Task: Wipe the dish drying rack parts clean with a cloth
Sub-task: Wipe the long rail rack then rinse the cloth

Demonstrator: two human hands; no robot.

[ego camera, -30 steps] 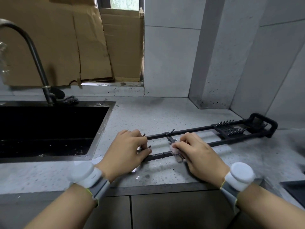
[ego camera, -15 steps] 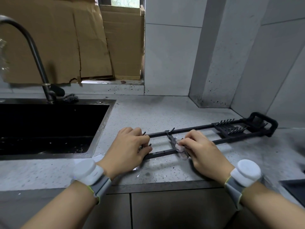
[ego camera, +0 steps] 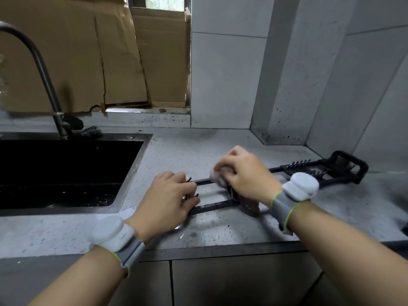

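Mid-wipe: left hand (ego camera: 167, 199) gripping long black plastic drying-rack frame (ego camera: 313, 171); right hand (ego camera: 245, 175) fingers curled around pale crumpled cloth (ego camera: 217, 176) on far rail. Next, probably: sliding cloth beyond fingers toward handle.

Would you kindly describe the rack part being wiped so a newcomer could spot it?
Start at the black sink; on the speckled countertop to its right lies the rack part. It is a long black two-rail frame with a looped far end, held by both hands.

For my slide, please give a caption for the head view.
Left hand steadies black rack part on counter; right hand rubs it with cloth.
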